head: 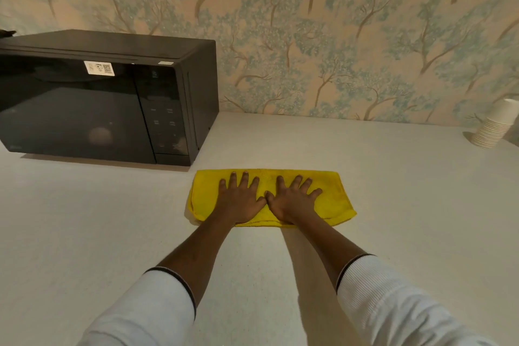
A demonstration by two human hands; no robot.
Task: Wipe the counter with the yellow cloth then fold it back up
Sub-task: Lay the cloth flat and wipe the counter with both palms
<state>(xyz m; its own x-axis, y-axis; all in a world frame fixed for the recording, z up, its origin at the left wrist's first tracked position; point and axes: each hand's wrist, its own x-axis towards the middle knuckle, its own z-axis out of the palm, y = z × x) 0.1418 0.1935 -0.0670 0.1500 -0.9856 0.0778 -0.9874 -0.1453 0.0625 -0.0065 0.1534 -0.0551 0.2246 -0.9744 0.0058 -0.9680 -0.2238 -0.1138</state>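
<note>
White ribbed sleeves [146, 314] with dark-trimmed cuffs frame two bare forearms reaching out over a pale counter [84, 233]. Both hands lie flat, fingers spread, on the yellow cloth [334, 199]: the left hand [240, 199] and the right hand [293, 199] side by side, thumbs almost touching, neither one gripping anything. The cloth rests near the middle of the counter as a doubled-over oblong, its layered edges showing along the near side and left end (whether it has been folded once or more cannot be told). It looks like the folding stage, with the palms pressing a fold flat; or they may equally be set to push the cloth in a wipe. If folding, the next move calls for lifting one short end, carrying it across to meet the other, and smoothing it. A black microwave [92, 104] stands to the left against tree-patterned wallpaper [337, 36]; a stack of white paper cups [494, 126] sits far right.
</note>
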